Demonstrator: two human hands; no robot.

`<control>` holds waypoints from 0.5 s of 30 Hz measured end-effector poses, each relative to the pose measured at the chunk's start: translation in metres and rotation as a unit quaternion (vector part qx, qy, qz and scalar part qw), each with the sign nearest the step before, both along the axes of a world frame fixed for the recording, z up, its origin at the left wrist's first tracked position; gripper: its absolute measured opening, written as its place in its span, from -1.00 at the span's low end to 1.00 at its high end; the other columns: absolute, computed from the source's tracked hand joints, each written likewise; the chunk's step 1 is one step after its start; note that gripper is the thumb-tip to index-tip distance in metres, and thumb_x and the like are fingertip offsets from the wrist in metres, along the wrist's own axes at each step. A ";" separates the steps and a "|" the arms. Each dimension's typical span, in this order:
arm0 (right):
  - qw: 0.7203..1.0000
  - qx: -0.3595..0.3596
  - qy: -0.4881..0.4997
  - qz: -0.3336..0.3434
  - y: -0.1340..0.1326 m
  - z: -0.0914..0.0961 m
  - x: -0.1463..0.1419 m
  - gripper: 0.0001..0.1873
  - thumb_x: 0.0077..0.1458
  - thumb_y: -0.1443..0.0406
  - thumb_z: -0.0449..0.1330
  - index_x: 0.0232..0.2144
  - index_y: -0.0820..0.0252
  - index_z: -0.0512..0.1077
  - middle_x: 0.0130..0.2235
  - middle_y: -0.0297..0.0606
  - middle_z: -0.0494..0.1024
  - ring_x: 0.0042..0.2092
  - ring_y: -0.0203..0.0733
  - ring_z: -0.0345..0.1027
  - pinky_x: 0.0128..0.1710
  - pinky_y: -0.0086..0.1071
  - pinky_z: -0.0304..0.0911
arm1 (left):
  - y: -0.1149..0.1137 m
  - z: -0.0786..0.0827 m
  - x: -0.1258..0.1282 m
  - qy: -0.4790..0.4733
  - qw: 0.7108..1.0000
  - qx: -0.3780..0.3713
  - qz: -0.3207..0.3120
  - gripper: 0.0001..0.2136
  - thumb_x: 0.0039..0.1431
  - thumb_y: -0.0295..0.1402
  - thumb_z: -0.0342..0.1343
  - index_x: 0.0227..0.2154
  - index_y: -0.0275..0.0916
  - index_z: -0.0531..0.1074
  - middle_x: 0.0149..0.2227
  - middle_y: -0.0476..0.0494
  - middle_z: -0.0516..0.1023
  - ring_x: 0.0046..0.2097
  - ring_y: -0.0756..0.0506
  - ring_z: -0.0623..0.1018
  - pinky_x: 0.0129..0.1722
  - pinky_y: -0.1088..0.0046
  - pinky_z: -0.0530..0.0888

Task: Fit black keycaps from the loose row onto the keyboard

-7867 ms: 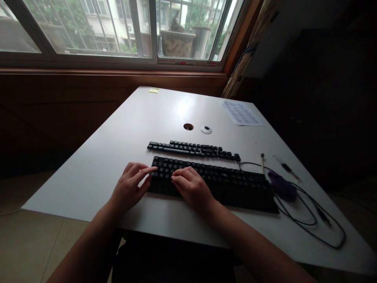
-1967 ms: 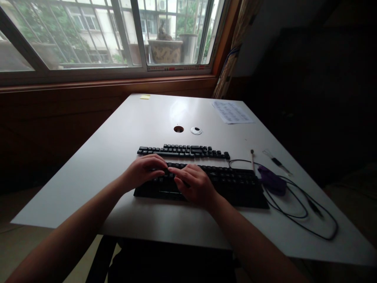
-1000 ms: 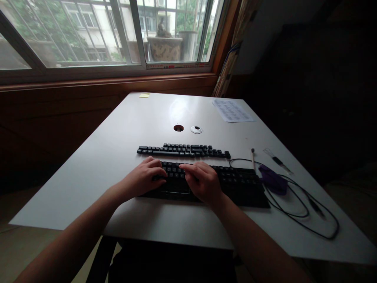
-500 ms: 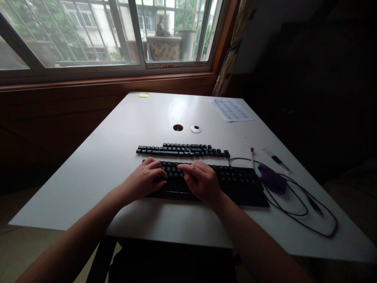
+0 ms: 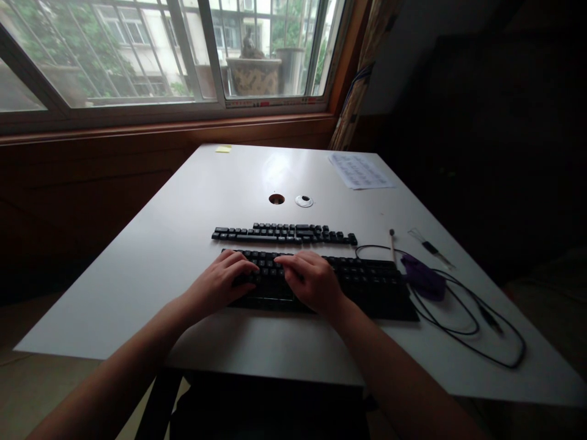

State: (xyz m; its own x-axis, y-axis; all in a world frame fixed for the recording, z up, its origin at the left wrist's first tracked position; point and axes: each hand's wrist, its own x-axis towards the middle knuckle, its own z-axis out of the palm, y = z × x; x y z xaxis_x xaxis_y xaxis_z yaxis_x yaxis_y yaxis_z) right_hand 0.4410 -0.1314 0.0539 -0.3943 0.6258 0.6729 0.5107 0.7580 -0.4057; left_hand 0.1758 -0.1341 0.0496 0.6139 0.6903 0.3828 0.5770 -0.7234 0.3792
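Note:
A black keyboard (image 5: 367, 287) lies in front of me, its lower middle and right parts dark and seemingly without keycaps. My left hand (image 5: 224, 275) rests over its left end, fingers bent on the keys and the thumb apart from them. My right hand (image 5: 314, 278) is above the middle, its index finger stretched onto the keys near the left hand and its other fingers curled. Nothing shows between the thumb and index finger. Behind the keyboard, loose black keycaps (image 5: 275, 234) stand lined up in rows. My hands hide part of the keyboard.
To the right lie a purple cloth-like item (image 5: 422, 278), a coiled black cable (image 5: 468, 333), a thin stick with a dark tip (image 5: 392, 244) and a wire tool with a black grip (image 5: 430, 247). Farther back are printed sheets (image 5: 360, 171), a round cover (image 5: 303, 201) and a table hole (image 5: 276, 199).
My left hand has shifted slightly left over the keys. The right hand has barely moved, and the keycap rows look the same.

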 end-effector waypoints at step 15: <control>0.988 -0.041 -0.108 0.106 -0.001 -0.007 -0.005 -0.68 0.26 0.22 0.27 0.05 0.07 0.55 0.06 -0.10 0.50 0.08 0.00 0.35 0.11 -0.04 0.40 | 0.014 0.002 -0.049 0.001 0.999 0.003 0.053 -0.64 0.35 -0.25 0.21 0.16 -0.10 0.41 0.16 -0.23 0.47 0.18 -0.27 0.43 0.18 0.06 0.43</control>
